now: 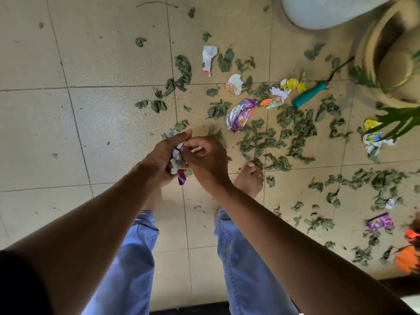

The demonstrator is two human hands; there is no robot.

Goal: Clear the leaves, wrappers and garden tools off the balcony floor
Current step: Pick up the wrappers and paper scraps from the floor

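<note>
My left hand [160, 159] grips a bunch of crumpled wrappers [176, 161], white and purple, in front of me above the tiled floor. My right hand [208, 159] meets it from the right and pinches the top of the bunch with its fingertips. On the floor beyond lie a purple snack wrapper [241, 114], a white wrapper [208, 59], a beige one [234, 84], yellow and orange scraps [292, 85], and many dry green leaves [293, 135]. A garden tool with a teal handle [309, 94] lies near the pot.
A tan plant pot [384, 64] stands at the right, a pale blue container [329, 10] at the top. More wrappers [379, 221] and an orange object [406, 258] lie at the right edge. My bare foot [250, 178] stands among leaves. A thin twig [156, 3] lies far back.
</note>
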